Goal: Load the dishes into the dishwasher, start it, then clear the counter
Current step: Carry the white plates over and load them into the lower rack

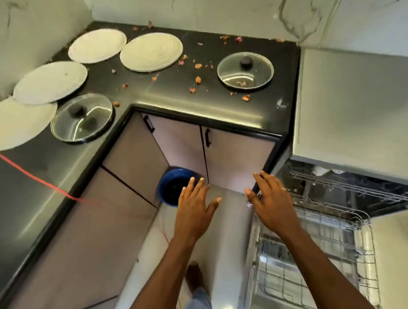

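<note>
two bare forearms come in from the near edge, both hands out flat with palms down. left hand (pixel 193 202) has its fingers straight and spread, gripping nothing. right hand (pixel 271 202) is the same, fingers fanned out and empty, with a ring on one finger.

just past the left fingertips there's a blue bowl (pixel 169 187) down low in the corner by the cabinet doors (pixel 234 157). it's blurry, so i can't tell if the fingers actually touch it.

the dishwasher is open on the right. its lower rack (pixel 321 242) is pulled out on the near right, with the upper rack (pixel 341 185) behind it, right next to the right hand.

the black l-shaped counter (pixel 171 94) wraps around the far and left sides. four pale round plates (pixel 151 52) (or mats, hard to say) sit along the far left. one glass lid (pixel 82 118) is on the left by the edge, another glass lid (pixel 245 70) on the far right. little orange-pink scraps (pixel 198 79) are scattered between them. a red cord (pixel 34 177) runs across the left counter.
</note>
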